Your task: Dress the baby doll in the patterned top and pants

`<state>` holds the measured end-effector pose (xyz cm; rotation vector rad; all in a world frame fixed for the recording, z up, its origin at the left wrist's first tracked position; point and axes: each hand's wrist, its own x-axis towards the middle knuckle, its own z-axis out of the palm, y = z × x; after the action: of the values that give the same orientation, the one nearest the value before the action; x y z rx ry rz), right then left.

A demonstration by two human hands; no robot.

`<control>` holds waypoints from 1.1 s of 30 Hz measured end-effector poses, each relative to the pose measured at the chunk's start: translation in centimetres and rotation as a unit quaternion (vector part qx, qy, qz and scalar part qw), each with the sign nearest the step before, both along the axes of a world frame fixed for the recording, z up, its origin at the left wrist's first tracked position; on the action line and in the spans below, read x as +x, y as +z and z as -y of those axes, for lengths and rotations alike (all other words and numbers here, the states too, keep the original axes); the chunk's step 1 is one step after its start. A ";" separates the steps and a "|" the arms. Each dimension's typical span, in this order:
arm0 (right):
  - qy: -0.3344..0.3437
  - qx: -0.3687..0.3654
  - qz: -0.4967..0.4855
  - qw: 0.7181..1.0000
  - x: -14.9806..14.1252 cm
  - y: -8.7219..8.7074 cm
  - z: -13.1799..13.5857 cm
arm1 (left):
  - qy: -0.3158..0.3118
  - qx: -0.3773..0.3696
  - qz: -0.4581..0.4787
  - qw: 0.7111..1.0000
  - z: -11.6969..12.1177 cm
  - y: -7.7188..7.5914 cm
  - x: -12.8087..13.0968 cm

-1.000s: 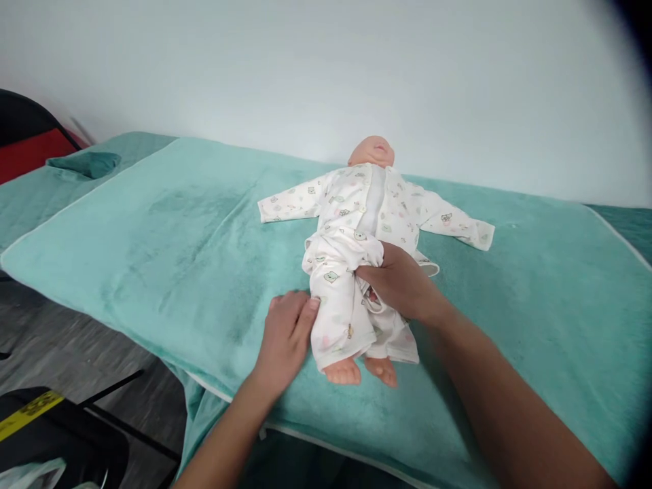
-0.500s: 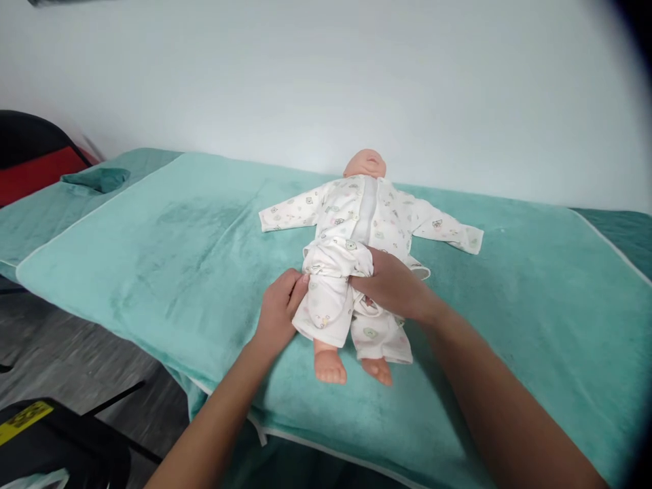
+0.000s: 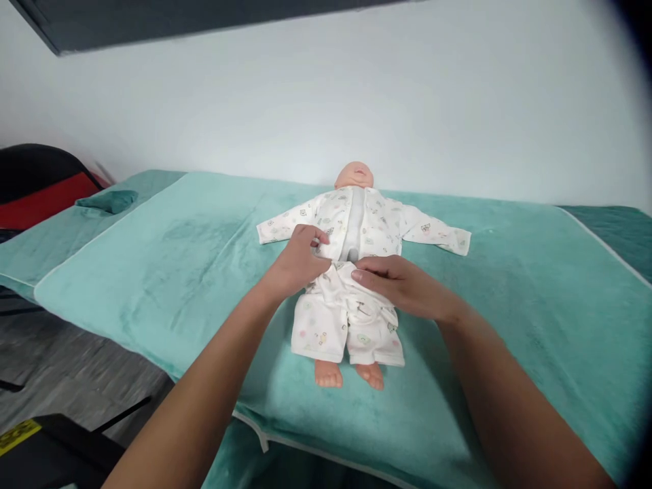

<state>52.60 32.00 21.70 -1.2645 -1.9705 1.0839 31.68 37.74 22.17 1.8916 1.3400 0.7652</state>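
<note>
A baby doll (image 3: 355, 175) lies on its back in a white printed jacket (image 3: 379, 217), which is parted down the front. White printed trousers (image 3: 320, 329) cover its legs, and both bare feet stick out below the cuffs. My left hand (image 3: 298, 261) is at the waistband on the left side, thumb against the cloth and fingers curled over the jacket's lower edge. On the other side my right hand (image 3: 402, 284) pinches the waistband between thumb and fingers. The cloth is bunched between my hands; some fingertips are hidden.
A teal plush cover (image 3: 204, 258) spreads over the bed beneath the doll. Behind it rises a white wall (image 3: 255, 109). At the left stands a black and red chair (image 3: 45, 193); a black object with a yellow label (image 3: 17, 435) is at lower left.
My left hand has moved up from the trouser leg to the waistband. My right hand has come out of the bunched cloth to the waistband's edge. The trousers sit straighter over the legs.
</note>
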 end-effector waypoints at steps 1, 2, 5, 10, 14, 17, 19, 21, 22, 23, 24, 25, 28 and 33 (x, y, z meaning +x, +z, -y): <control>-0.014 0.004 -0.022 1.000 0.3 0.0 0.0 | -0.007 -0.005 -0.022 1.000 0.4 0.1 -0.1; -0.030 0.003 -0.047 0.998 0.5 -0.1 -0.1 | -0.009 -0.012 -0.036 0.999 0.8 0.2 -0.3; -0.084 -0.019 -0.105 0.991 0.9 -0.5 -0.5 | -0.005 -0.031 -0.053 0.998 1.8 -0.3 -0.9; -0.233 0.130 0.023 0.963 0.2 -2.2 -1.6 | 0.020 -0.023 -0.075 0.997 1.8 -1.3 -0.5; -0.233 0.274 0.221 0.907 -0.7 -3.5 -1.5 | 0.053 0.049 -0.182 0.981 1.5 -1.6 1.0; -0.215 0.289 0.285 0.888 -1.1 -3.6 -1.0 | 0.069 0.123 -0.242 0.960 1.5 -1.7 1.5; -0.219 0.293 0.288 0.885 -1.1 -3.6 -0.9 | 0.081 0.139 -0.240 0.957 1.2 -1.8 1.2; -0.230 0.301 0.257 0.889 -0.9 -3.6 -1.2 | 0.099 0.129 -0.205 0.965 0.4 -2.0 0.5; -0.239 0.300 0.223 0.896 -0.7 -3.6 -1.4 | 0.114 0.121 -0.174 0.971 -0.1 -2.1 0.0; -0.250 0.291 0.177 0.906 -0.6 -3.6 -1.7 | 0.133 0.111 -0.133 0.976 -0.8 -2.4 -0.6; -0.262 0.275 0.118 0.918 -0.4 -3.6 -2.0 | 0.156 0.098 -0.083 0.979 -1.5 -2.7 -1.2; -0.277 0.251 0.053 0.926 -0.1 -3.6 -2.3 | 0.183 0.081 -0.026 0.979 -2.2 -3.0 -1.9; -0.337 0.176 -0.122 0.917 1.3 -3.4 -2.6 | 0.265 0.025 0.105 0.958 -4.1 -4.4 -3.9; -0.494 0.130 -0.121 0.851 8.5 -4.9 -0.9 | 0.322 0.044 0.093 0.941 -4.8 -7.1 -6.2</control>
<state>61.15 32.91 16.81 -1.5821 -0.9585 0.3921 25.44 42.53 15.08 1.3846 1.8427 1.3039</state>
